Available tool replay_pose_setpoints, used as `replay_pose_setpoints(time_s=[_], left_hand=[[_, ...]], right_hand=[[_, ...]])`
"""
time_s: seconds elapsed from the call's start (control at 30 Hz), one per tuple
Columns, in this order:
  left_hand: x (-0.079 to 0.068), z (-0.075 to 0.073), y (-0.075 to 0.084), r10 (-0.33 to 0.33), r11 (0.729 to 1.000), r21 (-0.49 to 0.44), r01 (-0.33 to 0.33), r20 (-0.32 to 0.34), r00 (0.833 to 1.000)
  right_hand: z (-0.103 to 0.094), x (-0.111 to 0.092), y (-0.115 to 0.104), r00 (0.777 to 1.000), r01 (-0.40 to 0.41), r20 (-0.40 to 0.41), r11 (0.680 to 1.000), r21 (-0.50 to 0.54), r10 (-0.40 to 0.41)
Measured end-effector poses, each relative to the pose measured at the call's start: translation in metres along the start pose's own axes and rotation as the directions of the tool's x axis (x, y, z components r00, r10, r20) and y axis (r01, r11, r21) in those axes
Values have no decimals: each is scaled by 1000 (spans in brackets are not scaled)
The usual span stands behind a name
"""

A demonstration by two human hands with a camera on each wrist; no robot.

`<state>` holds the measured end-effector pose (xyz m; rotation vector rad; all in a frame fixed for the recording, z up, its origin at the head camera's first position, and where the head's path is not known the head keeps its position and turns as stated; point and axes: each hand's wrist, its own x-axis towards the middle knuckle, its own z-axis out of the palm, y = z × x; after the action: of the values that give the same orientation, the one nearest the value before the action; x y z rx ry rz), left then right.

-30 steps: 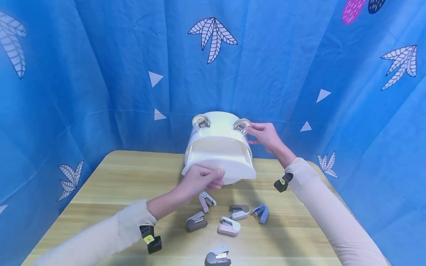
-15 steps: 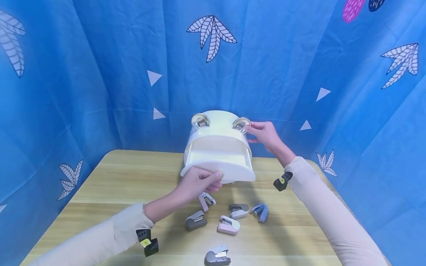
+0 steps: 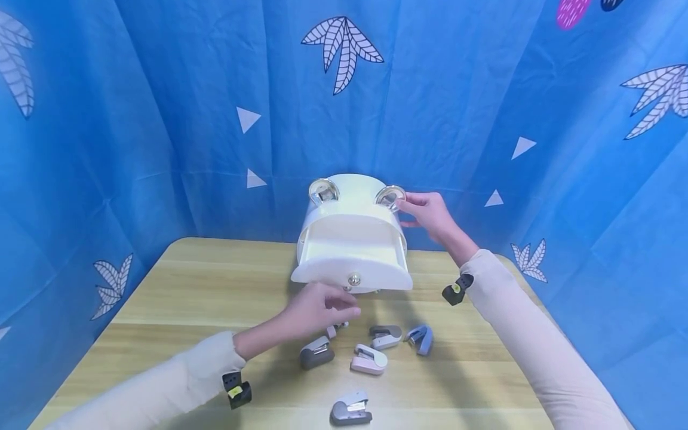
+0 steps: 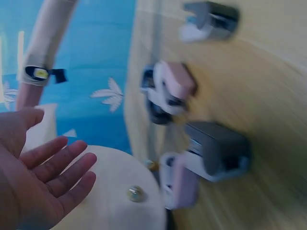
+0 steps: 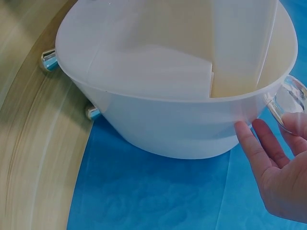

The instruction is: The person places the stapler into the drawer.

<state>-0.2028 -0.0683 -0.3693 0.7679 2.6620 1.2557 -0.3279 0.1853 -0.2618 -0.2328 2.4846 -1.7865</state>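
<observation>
A white storage box (image 3: 355, 190) with two shiny ear-shaped pieces stands at the back of the table, its drawer (image 3: 322, 272) pulled out. My right hand (image 3: 432, 216) pinches the right ear (image 3: 388, 194) between thumb and fingers; in the right wrist view two fingertips touch the box's side wall (image 5: 177, 129). Just below the drawer's round knob (image 3: 353, 279), my left hand (image 3: 321, 310) holds nothing, and the left wrist view has its fingers extended. Partly hidden by this hand is a small stapler (image 3: 334, 329). A dark grey stapler (image 3: 317, 353) lies just in front.
More mini staplers lie about the wooden table (image 3: 215, 286): a grey-and-white one (image 3: 387, 337), a pink-and-white one (image 3: 369, 361), a blue one (image 3: 421, 339) and a grey one (image 3: 351, 409) at the front. A blue curtain (image 3: 215, 119) hangs close behind the box.
My left hand has let go of the drawer knob and dropped slightly below it, its fingers loosened. The right hand keeps its hold on the ear, and the drawer stays out.
</observation>
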Motion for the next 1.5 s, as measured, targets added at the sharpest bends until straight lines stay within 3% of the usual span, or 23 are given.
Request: replay_pose_setpoints(time_s=[0.13,0.33,0.5,0.63,0.87,1.0,1.5], left_hand=[[-3,8,-19,53,976,207,-69,82,995],[-13,11,-39,124,872,442,-210,217,968],[-23,10,-51,180,787,544,-290,248,952],[-26,9,-58,227,754,569,-328,242,943],[-27,9,-63,241,736,590,-331,228,943],[-28,9,-65,219,741,598,-307,217,951],[-33,6,-72,152,813,530,-240,204,967]], right_hand=[[0,1,-1,1000,5,2,1000,4,-5],[2,0,-3,1000,11,12,1000,2,-11],[0,0,-3,1000,6,9,1000,5,-6],[-3,6,4,1000,5,0,1000,22,-5],[-5,17,18,999,33,-17,999,20,-32],[-4,17,17,999,31,-13,999,16,-31],[0,-2,-2,1000,13,20,1000,-7,-13]])
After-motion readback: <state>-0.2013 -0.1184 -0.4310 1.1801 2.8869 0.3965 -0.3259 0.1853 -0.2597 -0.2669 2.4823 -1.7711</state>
